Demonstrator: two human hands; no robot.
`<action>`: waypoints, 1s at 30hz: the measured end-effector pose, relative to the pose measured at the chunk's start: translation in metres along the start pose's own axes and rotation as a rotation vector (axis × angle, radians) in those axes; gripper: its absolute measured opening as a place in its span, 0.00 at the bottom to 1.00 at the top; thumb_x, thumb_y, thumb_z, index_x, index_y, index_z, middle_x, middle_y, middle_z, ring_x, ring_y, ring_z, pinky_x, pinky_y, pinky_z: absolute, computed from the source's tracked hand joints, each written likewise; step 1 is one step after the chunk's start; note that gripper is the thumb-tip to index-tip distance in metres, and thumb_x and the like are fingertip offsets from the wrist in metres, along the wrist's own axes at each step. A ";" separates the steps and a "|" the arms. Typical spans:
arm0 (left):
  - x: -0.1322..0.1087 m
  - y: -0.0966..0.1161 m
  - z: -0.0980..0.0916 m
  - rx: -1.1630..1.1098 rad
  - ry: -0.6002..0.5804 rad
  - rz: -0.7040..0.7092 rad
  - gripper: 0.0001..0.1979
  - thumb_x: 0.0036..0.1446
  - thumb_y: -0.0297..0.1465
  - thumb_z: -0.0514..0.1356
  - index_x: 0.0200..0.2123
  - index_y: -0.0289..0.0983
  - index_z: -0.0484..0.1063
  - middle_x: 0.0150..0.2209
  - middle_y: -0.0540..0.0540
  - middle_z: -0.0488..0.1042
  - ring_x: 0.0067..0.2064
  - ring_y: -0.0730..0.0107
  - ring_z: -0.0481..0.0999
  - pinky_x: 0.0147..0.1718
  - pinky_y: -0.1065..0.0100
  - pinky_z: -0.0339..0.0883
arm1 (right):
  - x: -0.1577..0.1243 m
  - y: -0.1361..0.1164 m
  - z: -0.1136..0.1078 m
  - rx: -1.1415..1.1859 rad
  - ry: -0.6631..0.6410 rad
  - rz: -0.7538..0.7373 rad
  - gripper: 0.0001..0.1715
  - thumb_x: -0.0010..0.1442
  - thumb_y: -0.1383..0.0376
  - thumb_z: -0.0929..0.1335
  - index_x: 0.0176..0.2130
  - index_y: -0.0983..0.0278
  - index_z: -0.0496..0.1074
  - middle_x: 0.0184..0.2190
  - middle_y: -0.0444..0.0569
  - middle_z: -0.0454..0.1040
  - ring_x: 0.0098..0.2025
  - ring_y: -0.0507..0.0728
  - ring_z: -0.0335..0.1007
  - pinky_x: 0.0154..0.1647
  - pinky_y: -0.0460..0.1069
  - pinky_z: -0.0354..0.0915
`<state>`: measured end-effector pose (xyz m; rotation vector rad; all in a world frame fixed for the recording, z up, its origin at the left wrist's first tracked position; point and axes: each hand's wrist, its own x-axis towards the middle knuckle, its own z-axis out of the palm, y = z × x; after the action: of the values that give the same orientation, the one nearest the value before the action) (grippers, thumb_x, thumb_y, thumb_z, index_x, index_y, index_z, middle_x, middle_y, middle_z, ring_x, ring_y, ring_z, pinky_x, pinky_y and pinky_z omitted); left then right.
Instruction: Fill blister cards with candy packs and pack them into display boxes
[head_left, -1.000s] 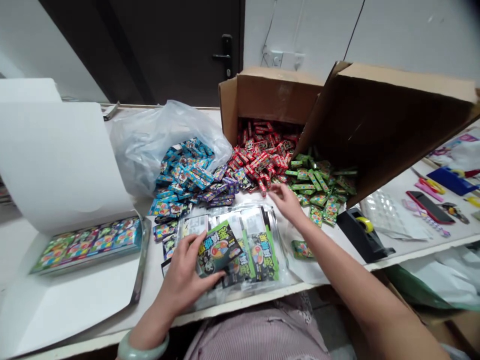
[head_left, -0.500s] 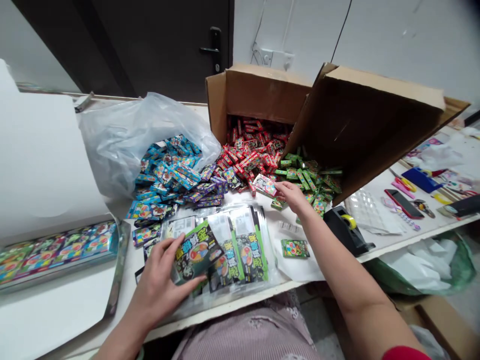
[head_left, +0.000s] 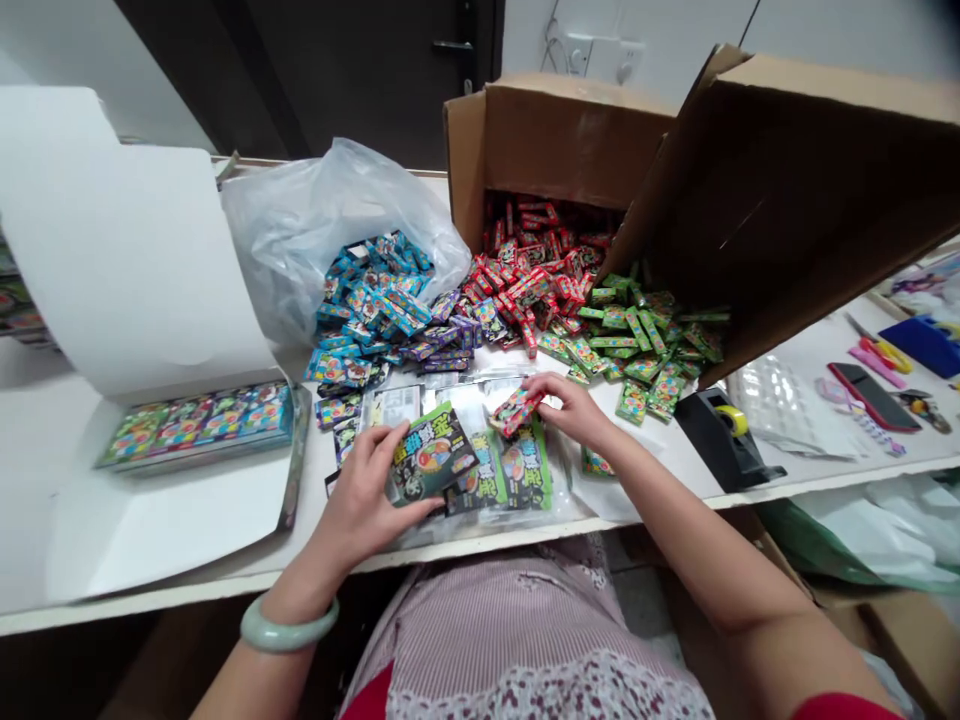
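My left hand (head_left: 360, 497) grips a green-and-black printed packet (head_left: 429, 455) by its edge, above a stack of printed plastic packets (head_left: 517, 470). My right hand (head_left: 576, 408) pinches a small red-and-multicoloured candy box (head_left: 516, 412) over the same stack. Beyond my hands lie loose heaps of small boxes: blue (head_left: 371, 310), purple (head_left: 442, 335), red (head_left: 536, 275) and green (head_left: 645, 340). The red heap runs back into a cardboard carton (head_left: 570, 140). A few green boxes lie near my right hand.
A clear plastic bag (head_left: 330, 230) lies behind the blue heap. On the left, a white folded board (head_left: 127, 250) stands over a tray of colourful boxes (head_left: 199, 425). On the right are a tape dispenser (head_left: 720, 425), bubble wrap (head_left: 772, 405), a phone (head_left: 874, 397) and scissors (head_left: 881, 355).
My right hand has picked a small box from the heaps and brought it left over the packets. The view has tilted downward and the left hand still holds the packet.
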<state>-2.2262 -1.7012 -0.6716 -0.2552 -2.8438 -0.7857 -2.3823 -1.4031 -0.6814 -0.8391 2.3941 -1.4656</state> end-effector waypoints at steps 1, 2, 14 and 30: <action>0.000 0.001 0.000 -0.006 -0.008 0.000 0.44 0.48 0.48 0.65 0.63 0.40 0.53 0.52 0.39 0.61 0.53 0.49 0.67 0.52 0.49 0.67 | 0.001 0.002 0.002 -0.089 -0.046 -0.041 0.15 0.51 0.75 0.65 0.37 0.62 0.74 0.47 0.51 0.72 0.53 0.58 0.67 0.56 0.59 0.61; 0.001 0.001 -0.001 -0.013 -0.012 0.000 0.44 0.48 0.48 0.66 0.64 0.40 0.52 0.52 0.39 0.61 0.53 0.49 0.67 0.53 0.49 0.67 | 0.001 0.004 0.002 -0.151 -0.090 -0.062 0.18 0.50 0.77 0.64 0.37 0.61 0.75 0.50 0.51 0.71 0.56 0.59 0.65 0.58 0.60 0.59; 0.000 -0.006 0.002 -0.004 -0.078 0.056 0.46 0.48 0.46 0.67 0.65 0.39 0.50 0.54 0.36 0.60 0.56 0.47 0.64 0.55 0.48 0.63 | -0.019 -0.028 0.026 -0.572 -0.034 0.080 0.38 0.50 0.58 0.73 0.58 0.62 0.63 0.54 0.59 0.67 0.57 0.68 0.62 0.56 0.65 0.60; 0.008 0.008 0.002 -0.085 -0.109 0.193 0.50 0.47 0.44 0.68 0.67 0.39 0.45 0.55 0.35 0.59 0.56 0.46 0.63 0.55 0.46 0.62 | -0.007 -0.106 -0.016 -0.582 -0.545 -0.315 0.38 0.54 0.62 0.73 0.61 0.59 0.62 0.59 0.57 0.62 0.59 0.64 0.59 0.58 0.61 0.60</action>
<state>-2.2330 -1.6920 -0.6677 -0.5922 -2.8316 -0.8775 -2.3463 -1.4236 -0.5823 -1.5601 2.3153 -0.4706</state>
